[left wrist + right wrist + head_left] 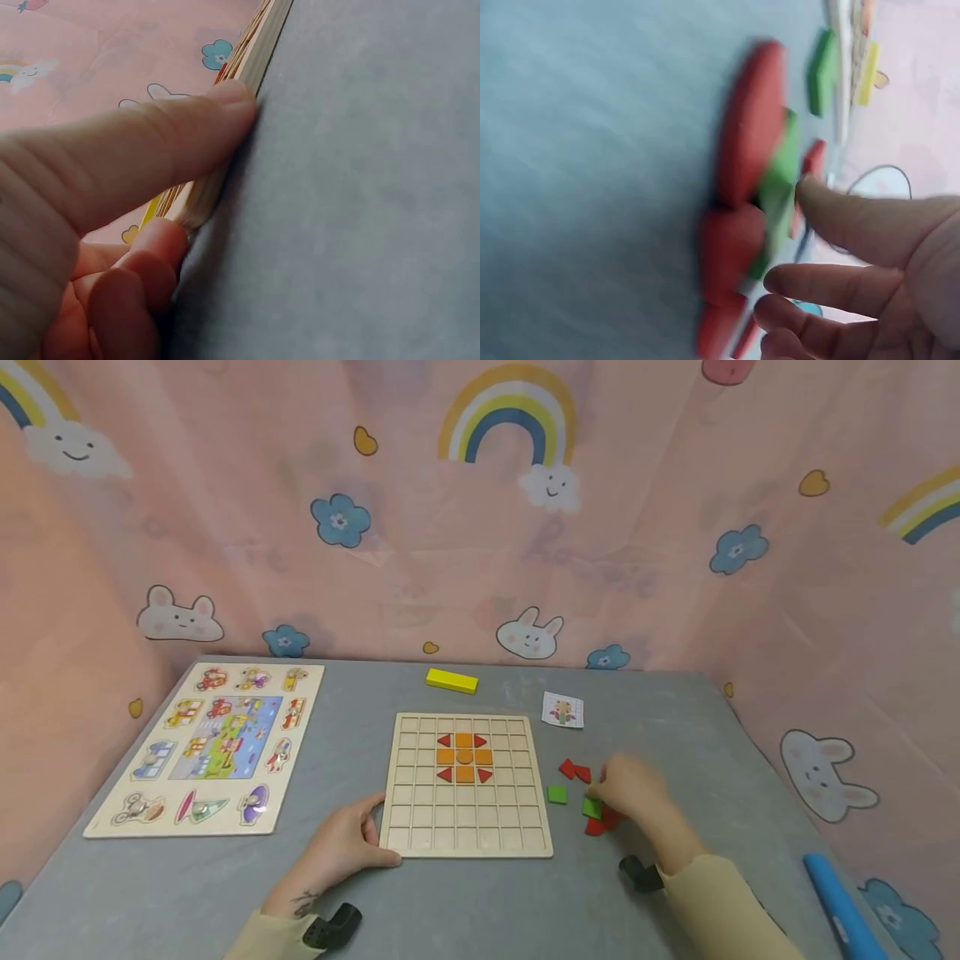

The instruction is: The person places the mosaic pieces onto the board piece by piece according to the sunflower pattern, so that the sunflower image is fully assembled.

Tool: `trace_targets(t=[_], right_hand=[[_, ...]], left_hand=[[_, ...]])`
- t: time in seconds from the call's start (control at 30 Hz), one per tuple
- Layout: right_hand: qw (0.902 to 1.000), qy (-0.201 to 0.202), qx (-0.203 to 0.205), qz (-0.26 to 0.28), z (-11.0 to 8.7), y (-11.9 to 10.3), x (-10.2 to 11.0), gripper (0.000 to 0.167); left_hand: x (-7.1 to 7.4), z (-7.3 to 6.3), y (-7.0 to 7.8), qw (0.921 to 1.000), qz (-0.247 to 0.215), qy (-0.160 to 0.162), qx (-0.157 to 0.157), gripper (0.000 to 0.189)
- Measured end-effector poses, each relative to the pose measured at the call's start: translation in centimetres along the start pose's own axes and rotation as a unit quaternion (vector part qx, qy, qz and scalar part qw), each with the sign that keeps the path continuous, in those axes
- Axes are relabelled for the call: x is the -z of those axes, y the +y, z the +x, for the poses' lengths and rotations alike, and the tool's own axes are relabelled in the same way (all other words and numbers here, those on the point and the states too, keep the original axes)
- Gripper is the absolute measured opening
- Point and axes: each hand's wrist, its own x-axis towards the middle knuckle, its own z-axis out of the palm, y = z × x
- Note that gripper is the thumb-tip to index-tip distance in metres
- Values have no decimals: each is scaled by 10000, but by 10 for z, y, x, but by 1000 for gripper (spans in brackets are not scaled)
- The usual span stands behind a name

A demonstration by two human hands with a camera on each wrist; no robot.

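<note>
My left hand [348, 839] grips the near left corner of a pale wooden grid board [420, 818], thumb along the front edge and fingers round the side. Orange squares, an orange round piece [464, 757] and red triangles [444, 741] form a pattern on its upper middle. Right of the board my right hand [636, 789] reaches over loose pieces, its thumb and fingers spread apart in the right wrist view beside a green square [780, 169]. Red pieces [754, 127] lie against that square. Another green square [557, 794] sits nearer the board.
A picture puzzle board [258, 822] lies on the left of the grey table. Behind the grid board are a yellow bar [452, 681] and a small picture card [562, 710]. A blue cylindrical object [843, 906] is at the right edge. A patterned pink curtain [420, 585] surrounds the table.
</note>
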Motion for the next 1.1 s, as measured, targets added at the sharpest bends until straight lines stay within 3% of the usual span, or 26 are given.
trace_targets(t=[0.17, 0.27, 0.37, 0.47, 0.6, 0.67, 0.73, 0.93, 1.1], right_hand=[[9997, 121, -190, 36, -5, -1, -8, 20], [9984, 199, -265, 465, -5, -4, -9, 19], [9912, 409, -161, 1252, -4, -11, -10, 19], [9701, 578, 73, 2358, -4, -30, -14, 24], [9211, 302, 206, 3876, -7, -67, -26, 23], [9020, 60, 167, 4313, -9, -85, -33, 21], [8917, -117, 168, 4522, -9, -101, -41, 18], [8897, -526, 19, 4534, -6, -127, -61, 14], [8926, -463, 1, 4485, -6, -132, -68, 11]], left_hand=[[0, 0, 0, 10000, -4, -9, 14, 94], [0, -1, 0, 10000, 1, -26, 26, 94], [0, -1, -1, 10000, 7, -29, 35, 94], [-1, -1, -1, 10000, 13, -27, 14, 94], [-1, -1, -1, 10000, 35, -11, -27, 94], [-1, 0, -1, 10000, 21, -9, -29, 94], [-1, 0, -2, 10000, 12, 0, -28, 94], [0, 0, -2, 10000, -17, 17, -43, 94], [0, -1, -1, 10000, -24, -7, -59, 94]])
